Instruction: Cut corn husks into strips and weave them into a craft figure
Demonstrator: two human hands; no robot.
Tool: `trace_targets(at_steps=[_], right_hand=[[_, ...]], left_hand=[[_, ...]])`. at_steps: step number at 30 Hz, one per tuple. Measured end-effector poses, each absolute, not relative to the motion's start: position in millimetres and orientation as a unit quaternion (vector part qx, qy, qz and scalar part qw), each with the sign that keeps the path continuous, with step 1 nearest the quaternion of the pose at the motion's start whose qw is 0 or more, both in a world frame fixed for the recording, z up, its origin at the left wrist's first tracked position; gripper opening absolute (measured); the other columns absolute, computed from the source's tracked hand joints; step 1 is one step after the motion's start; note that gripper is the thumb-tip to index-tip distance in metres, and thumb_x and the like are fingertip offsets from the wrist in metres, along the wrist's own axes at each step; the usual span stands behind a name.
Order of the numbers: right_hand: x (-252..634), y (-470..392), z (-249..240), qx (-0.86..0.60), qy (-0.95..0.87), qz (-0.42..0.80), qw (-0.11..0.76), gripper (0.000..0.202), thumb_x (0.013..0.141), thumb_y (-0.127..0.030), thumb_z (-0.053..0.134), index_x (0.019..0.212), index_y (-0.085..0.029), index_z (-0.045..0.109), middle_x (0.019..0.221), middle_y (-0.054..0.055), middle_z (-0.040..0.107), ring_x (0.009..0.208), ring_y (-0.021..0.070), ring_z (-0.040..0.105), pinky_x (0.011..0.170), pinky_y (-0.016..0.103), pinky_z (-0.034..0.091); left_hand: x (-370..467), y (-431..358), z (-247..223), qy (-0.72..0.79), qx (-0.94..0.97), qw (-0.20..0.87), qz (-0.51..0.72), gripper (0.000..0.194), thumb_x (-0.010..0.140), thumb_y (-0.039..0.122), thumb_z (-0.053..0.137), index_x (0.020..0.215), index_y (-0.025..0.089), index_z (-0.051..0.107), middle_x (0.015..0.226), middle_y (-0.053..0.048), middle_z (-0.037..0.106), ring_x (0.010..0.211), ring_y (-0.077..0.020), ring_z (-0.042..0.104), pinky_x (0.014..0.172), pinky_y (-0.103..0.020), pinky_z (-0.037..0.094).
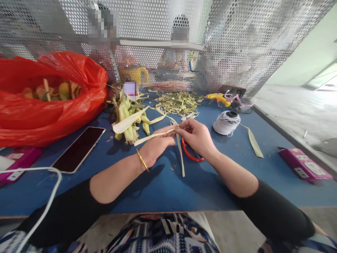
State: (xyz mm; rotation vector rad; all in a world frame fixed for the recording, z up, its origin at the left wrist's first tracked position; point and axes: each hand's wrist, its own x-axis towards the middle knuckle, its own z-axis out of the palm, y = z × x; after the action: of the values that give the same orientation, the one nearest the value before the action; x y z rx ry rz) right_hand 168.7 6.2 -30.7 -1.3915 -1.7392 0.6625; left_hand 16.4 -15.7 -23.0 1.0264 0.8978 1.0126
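Pale yellow-green, flat, fibrous strips [142, 140] cross above the blue table [163, 193]. The right hand [196, 136] pinches the crossing; the left hand [155, 149] extends its fingers beneath, grip unclear. Likely light, pliable, tear-prone: hold near the crossing.

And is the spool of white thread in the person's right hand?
No: the spool of white thread sits on the blue table, apart from the right hand, which holds a pale strip.

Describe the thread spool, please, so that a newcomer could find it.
On the blue table, find the person's right hand. The thread spool sits to its right. Its white winding and dark top set it apart from the yellow tool behind.
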Motion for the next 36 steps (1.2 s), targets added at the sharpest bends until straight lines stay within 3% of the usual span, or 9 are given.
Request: trace_targets(at_steps=[4, 9, 12, 16, 22, 30, 32, 36], right_hand=[[167, 9, -35, -0.533, -0.648, 0.319, 0.441, 0.022, 0.071, -0.031, 0.067, 0.085, -0.022, 0.054, 0.066, -0.003, 0.063, 0.059, 0.0133, 0.057, 0.058, 0.027, 0.042], [167, 7, -26, -0.483, -0.601, 0.416, 0.482, 0.027, 0.068, -0.037, 0.069, 0.082, -0.02, 0.053, 0.062, -0.004, 0.061, 0.056, 0.0118, 0.055, 0.057, 0.027, 0.043], [172, 8, -16, -0.464, -0.618, 0.416, 0.48, 0.021, 0.068, -0.033, 0.069, 0.077, -0.019, 0.057, 0.065, -0.002, 0.063, 0.061, 0.0124, 0.058, 0.061, 0.028, 0.044], [180, 10, -4, -0.442, -0.64, 0.442, 0.446, 0.019, 0.065, -0.031, 0.072, 0.072, -0.017, 0.06, 0.064, -0.001, 0.063, 0.06, 0.0121, 0.057, 0.06, 0.028, 0.044], [182, 8, 1, -0.424, -0.661, 0.449, 0.426, 0.021, 0.064, -0.033, 0.075, 0.068, -0.017, 0.061, 0.066, 0.0, 0.065, 0.06, 0.0118, 0.056, 0.059, 0.027, 0.044], [179, 8, -2, -0.437, -0.622, 0.477, 0.441, 0.02, 0.063, -0.032, 0.075, 0.068, -0.017, 0.062, 0.075, 0.002, 0.07, 0.063, 0.0115, 0.058, 0.063, 0.028, 0.047], [179, 8, -2, -0.429, -0.61, 0.5, 0.44, 0.02, 0.062, -0.032, 0.075, 0.067, -0.017, 0.062, 0.074, 0.002, 0.07, 0.063, 0.0117, 0.059, 0.064, 0.029, 0.047], [181, 8, -1, -0.433, -0.61, 0.506, 0.43, 0.021, 0.062, -0.034, 0.077, 0.066, -0.018, 0.064, 0.063, -0.001, 0.065, 0.059, 0.0115, 0.056, 0.061, 0.028, 0.046]], left_hand=[[17, -21, -25, 0.375, 0.508, 0.639, 0.44, 0.066, 0.062, 0.009, 0.059, 0.127, 0.023, 0.062, 0.139, -0.005, 0.057, 0.136, -0.0273, 0.041, 0.111, -0.039, 0.033], [15, -17, -30, 0.352, 0.602, 0.58, 0.422, 0.079, 0.062, 0.006, 0.06, 0.137, 0.028, 0.053, 0.15, -0.002, 0.044, 0.14, -0.027, 0.034, 0.112, -0.038, 0.033], [9, -8, -29, 0.329, 0.62, 0.578, 0.415, 0.074, 0.064, 0.003, 0.057, 0.134, 0.027, 0.056, 0.144, -0.004, 0.051, 0.134, -0.0262, 0.045, 0.107, -0.037, 0.04], [-3, 5, -24, 0.305, 0.57, 0.656, 0.39, 0.061, 0.067, 0.004, 0.057, 0.125, 0.021, 0.063, 0.13, -0.008, 0.063, 0.113, -0.0253, 0.063, 0.095, -0.036, 0.049], [-10, 10, -21, 0.271, 0.49, 0.744, 0.363, 0.043, 0.074, 0.012, 0.06, 0.116, 0.016, 0.067, 0.117, -0.013, 0.069, 0.095, -0.0269, 0.071, 0.081, -0.037, 0.055], [-3, 0, -23, 0.376, 0.682, 0.469, 0.418, 0.033, 0.079, 0.023, 0.066, 0.112, 0.025, 0.072, 0.126, -0.005, 0.066, 0.114, -0.0233, 0.062, 0.092, -0.028, 0.05], [-4, 1, -22, 0.372, 0.665, 0.496, 0.416, 0.031, 0.081, 0.024, 0.063, 0.111, 0.024, 0.072, 0.122, -0.006, 0.068, 0.104, -0.0226, 0.067, 0.086, -0.029, 0.052], [-7, 6, -18, 0.315, 0.55, 0.666, 0.393, 0.036, 0.078, 0.023, 0.063, 0.112, 0.018, 0.07, 0.111, -0.011, 0.072, 0.091, -0.0245, 0.071, 0.076, -0.033, 0.055]])
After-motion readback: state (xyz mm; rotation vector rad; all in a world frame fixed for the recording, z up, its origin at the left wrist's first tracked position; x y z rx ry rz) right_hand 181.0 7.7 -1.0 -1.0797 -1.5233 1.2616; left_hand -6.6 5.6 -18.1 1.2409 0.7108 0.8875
